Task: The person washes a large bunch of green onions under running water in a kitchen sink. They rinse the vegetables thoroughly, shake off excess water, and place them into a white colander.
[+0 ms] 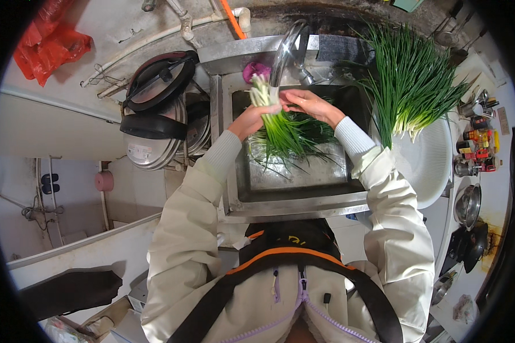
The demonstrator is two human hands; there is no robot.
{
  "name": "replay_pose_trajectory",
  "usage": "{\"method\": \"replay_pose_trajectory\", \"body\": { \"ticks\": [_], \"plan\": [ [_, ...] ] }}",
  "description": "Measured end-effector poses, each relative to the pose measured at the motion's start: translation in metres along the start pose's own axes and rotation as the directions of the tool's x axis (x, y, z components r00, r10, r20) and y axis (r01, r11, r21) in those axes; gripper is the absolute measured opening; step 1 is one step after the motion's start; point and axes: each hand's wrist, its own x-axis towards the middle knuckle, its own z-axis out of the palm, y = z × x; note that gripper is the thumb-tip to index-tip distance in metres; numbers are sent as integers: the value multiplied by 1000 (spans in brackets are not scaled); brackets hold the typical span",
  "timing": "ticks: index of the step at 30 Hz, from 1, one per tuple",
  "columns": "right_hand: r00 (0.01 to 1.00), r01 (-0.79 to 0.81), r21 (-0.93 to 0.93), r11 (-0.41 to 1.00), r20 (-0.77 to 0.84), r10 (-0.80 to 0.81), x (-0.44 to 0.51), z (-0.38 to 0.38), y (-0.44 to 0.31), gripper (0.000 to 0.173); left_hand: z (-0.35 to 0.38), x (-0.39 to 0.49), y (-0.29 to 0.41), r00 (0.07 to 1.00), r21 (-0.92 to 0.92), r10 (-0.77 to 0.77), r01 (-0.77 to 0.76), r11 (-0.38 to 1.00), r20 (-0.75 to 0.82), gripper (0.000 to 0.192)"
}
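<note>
My left hand [254,120] is closed around a bunch of green leafy stalks with white ends [279,133], held over a stainless steel sink [292,206]. The white ends point up and away, under the curved metal faucet [288,40], and water appears to run onto them. My right hand [311,104] is just right of the bunch, fingers partly curled near the white ends; whether its fingertips touch them is hard to tell. More green stalks [322,128] lie in the sink below my hands. A large pile of them [407,81] rests on a white plastic colander [429,167] at the right.
Pot lids [154,141] hang in a rack left of the sink. A pink cloth or scrubber [256,72] lies behind the basin, and a dark grey cloth [343,49] by the faucet. Seasoning jars [476,145] and a metal bowl [468,206] stand at the far right.
</note>
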Motion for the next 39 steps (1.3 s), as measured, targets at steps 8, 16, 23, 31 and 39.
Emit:
{"method": "replay_pose_trajectory", "body": {
  "ticks": [8, 16, 23, 31, 39],
  "plan": [
    [987, 46, -96, 994, 161, -30, 15, 19, 41, 30, -14, -32, 2, 987, -359, 77, -122, 925, -138, 28],
    [986, 57, 144, 988, -163, -33, 6, 21, 40, 15, -5, -26, 10, 992, -333, 98, -120, 935, -82, 24],
    [959, 137, -7, 991, -248, -134, -20, 11, 38, 16, 10, -1, 2, 998, -225, 51, -57, 973, -36, 26],
    [953, 105, 195, 975, -299, -43, -26, 7, 56, 14, 12, 0, 2, 998, -207, 39, -49, 977, -51, 23],
    [912, -131, -223, 966, -409, 29, -39, -44, 123, 21, 2, -10, 5, 994, -245, 27, -52, 968, -104, 21]
  ]
}}
